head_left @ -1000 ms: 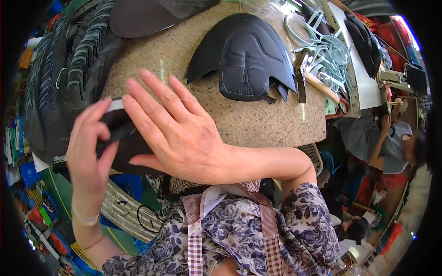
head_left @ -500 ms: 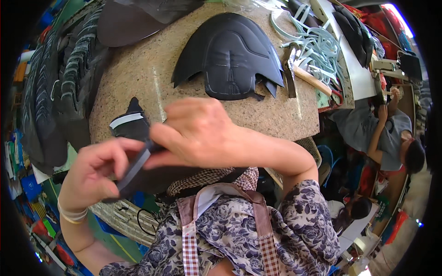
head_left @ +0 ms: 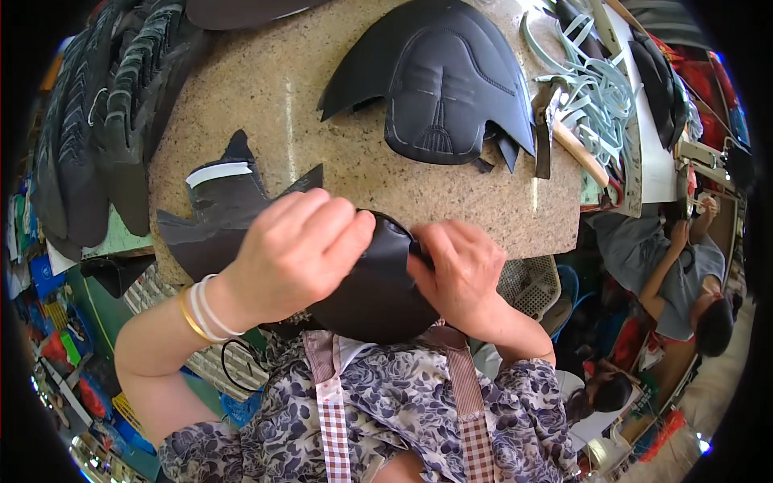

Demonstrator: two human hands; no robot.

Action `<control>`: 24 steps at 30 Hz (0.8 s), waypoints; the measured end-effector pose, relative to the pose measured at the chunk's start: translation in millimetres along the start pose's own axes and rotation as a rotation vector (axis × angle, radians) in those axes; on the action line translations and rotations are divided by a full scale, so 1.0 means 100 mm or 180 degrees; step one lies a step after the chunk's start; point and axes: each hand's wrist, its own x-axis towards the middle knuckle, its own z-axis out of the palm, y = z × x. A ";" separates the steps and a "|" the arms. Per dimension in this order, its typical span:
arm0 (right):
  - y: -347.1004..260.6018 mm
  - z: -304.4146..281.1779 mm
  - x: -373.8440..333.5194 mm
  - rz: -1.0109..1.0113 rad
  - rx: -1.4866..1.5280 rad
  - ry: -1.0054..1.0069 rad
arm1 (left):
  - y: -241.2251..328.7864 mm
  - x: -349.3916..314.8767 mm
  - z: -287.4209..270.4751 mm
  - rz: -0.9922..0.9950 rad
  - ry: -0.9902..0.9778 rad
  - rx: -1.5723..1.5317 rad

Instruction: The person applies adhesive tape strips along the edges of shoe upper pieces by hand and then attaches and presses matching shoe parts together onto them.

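A smooth black leather piece [head_left: 378,294] is bent up at the table's near edge, in front of my body. My left hand [head_left: 294,249] has its fingers curled closed on the piece's upper edge. Opposite it, my right hand [head_left: 463,270] pinches the same edge between thumb and fingers. Beside my left hand lies a flat black cut piece [head_left: 213,213] with pointed ends and a white strip [head_left: 217,171] across it. Farther back rests a stitched, domed black leather panel [head_left: 439,97]. The lower part of the held piece is hidden against my apron.
A hammer [head_left: 581,153] with a wooden handle lies at the table's right, beside a tangle of pale blue strips [head_left: 596,105]. Stacked black pieces [head_left: 129,121] hang over the left side. A perforated plastic basket [head_left: 531,286] stands below the right edge. Co-workers [head_left: 676,266] sit farther right.
My hands have moved right and apart, and the black piece has turned its broad smooth face up between them. The view has shifted, so the table's things sit higher and farther right.
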 end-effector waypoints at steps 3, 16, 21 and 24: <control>0.12 0.10 0.11 -0.0283 -0.0056 0.0594 | 0.10 -0.05 0.30 0.0084 0.0009 0.0215; 0.40 0.17 0.06 -0.0955 0.0478 0.0532 | -0.04 -0.22 0.32 -0.0614 0.0011 -0.0568; 0.35 -0.15 0.05 -0.1232 -0.0062 -0.0213 | 0.22 -0.22 0.20 -0.0485 -0.0559 0.0157; 0.34 -0.32 -0.03 -0.1447 -0.0385 -0.1193 | 0.16 -0.25 0.07 -0.0516 -0.0782 0.0370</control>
